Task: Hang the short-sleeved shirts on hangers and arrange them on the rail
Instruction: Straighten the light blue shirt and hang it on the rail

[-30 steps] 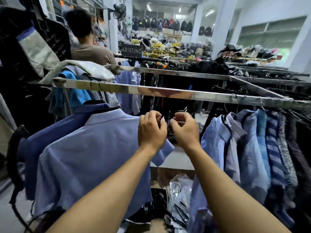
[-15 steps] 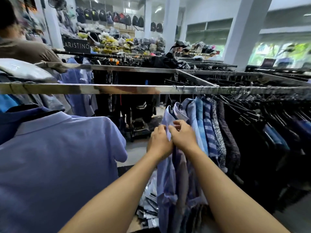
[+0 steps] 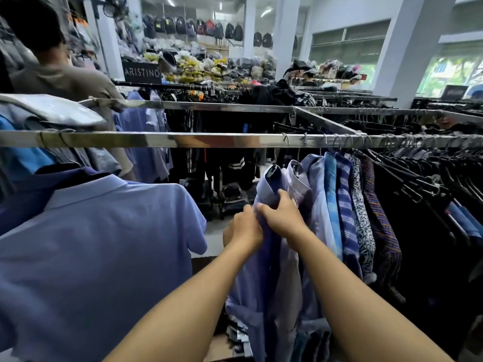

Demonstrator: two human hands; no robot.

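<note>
Two hands, left hand (image 3: 245, 228) and right hand (image 3: 283, 216), fingers pinching one lilac shirt (image 3: 264, 278) under one rail (image 3: 183, 139)

Both hands at centre frame: left hand (image 3: 245, 229) and right hand (image 3: 283, 218) pinching the front of a light blue shirt (image 3: 266, 278), just below its collar. Hanging from the steel rail (image 3: 209, 140) crossing mid-frame. To the right, a row of blue, striped and patterned shirts (image 3: 345, 226). Lower left, a lavender short-sleeved shirt (image 3: 104, 246). Upper left, a person in brown (image 3: 60, 79).
</note>
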